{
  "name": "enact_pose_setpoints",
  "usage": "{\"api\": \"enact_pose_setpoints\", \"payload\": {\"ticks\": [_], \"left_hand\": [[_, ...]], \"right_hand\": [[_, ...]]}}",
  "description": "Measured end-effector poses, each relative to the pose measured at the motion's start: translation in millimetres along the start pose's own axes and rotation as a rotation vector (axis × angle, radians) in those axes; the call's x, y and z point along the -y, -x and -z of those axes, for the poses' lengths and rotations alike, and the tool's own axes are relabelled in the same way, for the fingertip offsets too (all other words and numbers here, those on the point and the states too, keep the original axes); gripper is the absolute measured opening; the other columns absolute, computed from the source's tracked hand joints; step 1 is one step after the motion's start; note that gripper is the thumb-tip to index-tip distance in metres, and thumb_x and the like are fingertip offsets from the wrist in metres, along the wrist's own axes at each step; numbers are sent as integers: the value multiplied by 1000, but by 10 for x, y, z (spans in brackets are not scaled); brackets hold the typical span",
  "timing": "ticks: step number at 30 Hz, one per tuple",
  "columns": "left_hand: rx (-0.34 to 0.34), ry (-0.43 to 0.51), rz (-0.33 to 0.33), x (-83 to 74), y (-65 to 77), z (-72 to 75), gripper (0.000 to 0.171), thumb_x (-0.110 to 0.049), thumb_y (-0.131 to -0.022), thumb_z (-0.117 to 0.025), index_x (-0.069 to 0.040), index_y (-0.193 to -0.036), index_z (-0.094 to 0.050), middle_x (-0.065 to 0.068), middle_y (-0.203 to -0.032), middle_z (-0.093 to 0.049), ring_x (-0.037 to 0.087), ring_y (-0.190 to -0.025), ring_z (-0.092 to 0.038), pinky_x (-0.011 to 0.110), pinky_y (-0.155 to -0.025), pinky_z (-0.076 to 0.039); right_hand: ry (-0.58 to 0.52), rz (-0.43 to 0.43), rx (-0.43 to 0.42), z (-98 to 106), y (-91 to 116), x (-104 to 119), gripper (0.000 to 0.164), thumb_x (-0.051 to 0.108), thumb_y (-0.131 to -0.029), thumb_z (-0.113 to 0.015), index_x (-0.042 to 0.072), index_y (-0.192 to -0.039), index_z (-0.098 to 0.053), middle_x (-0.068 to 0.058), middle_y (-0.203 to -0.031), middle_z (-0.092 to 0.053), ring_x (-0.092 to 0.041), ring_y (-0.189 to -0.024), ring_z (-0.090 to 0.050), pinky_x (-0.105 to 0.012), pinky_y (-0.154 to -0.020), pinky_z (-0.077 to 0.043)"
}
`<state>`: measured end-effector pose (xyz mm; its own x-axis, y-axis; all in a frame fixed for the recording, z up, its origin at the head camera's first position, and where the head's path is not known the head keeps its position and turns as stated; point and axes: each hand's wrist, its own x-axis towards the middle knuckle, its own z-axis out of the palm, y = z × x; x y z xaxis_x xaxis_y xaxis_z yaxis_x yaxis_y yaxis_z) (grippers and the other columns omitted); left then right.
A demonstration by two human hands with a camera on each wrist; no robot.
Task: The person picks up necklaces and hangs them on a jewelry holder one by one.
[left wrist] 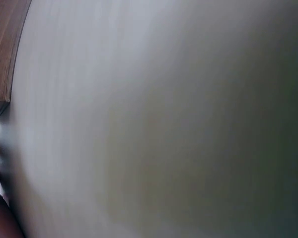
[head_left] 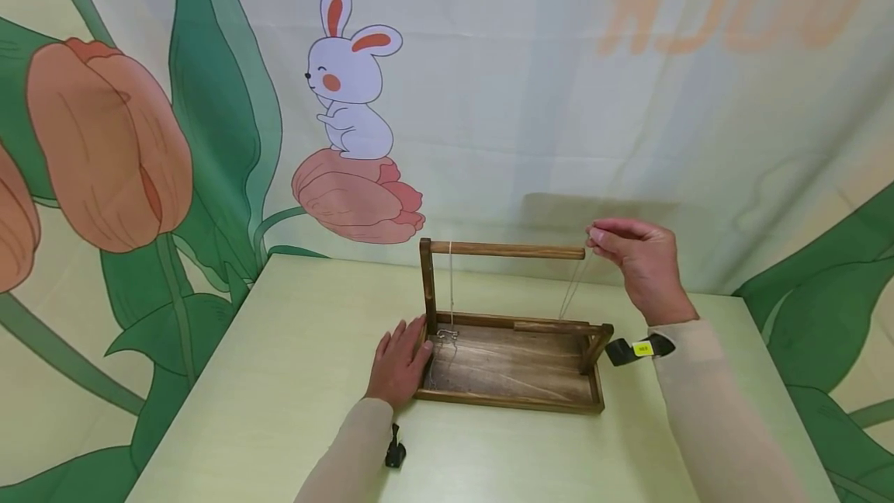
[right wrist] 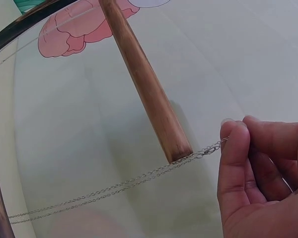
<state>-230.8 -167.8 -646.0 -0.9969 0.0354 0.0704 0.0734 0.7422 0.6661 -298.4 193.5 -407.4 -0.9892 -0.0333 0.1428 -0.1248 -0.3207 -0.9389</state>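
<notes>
A dark wooden jewelry stand (head_left: 510, 402) sits on the table, with a tray base and an upper bar (head_left: 503, 249) on a left post. My left hand (head_left: 400, 363) rests against the tray's left end, fingers extended over its edge. Thumb and fingertip of my right hand (head_left: 639, 258) pinch a thin silver necklace (right wrist: 114, 191) by its clasp end, just off the bar's free right end. In the right wrist view, the necklace's two strands pass by the bar's tip. Another necklace (head_left: 451, 282) hangs from the bar near the post, its lower part reaching the tray.
A shorter post with a low bar (head_left: 552, 327) stands at the tray's right end. The pale table (head_left: 314, 379) meets a printed curtain (head_left: 475, 99) behind the stand. Mostly blurred table surface fills the left wrist view.
</notes>
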Motion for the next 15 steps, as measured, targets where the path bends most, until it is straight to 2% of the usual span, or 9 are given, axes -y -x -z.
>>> {"api": "enact_pose_setpoints", "payload": {"ticks": [15], "left_hand": [[-15, -1, -11, 12, 2, -12, 57, -40, -111, -44, -22, -164, -35, 4, -167, -43, 33, -161, -26, 55, -133, -12]], "right_hand": [[0, -26, -1, -89, 15, -3, 14, -8, -89, -75, -1, -99, -81, -5, -90, -82, -15, -80, -80, -25, -80, -65]]}}
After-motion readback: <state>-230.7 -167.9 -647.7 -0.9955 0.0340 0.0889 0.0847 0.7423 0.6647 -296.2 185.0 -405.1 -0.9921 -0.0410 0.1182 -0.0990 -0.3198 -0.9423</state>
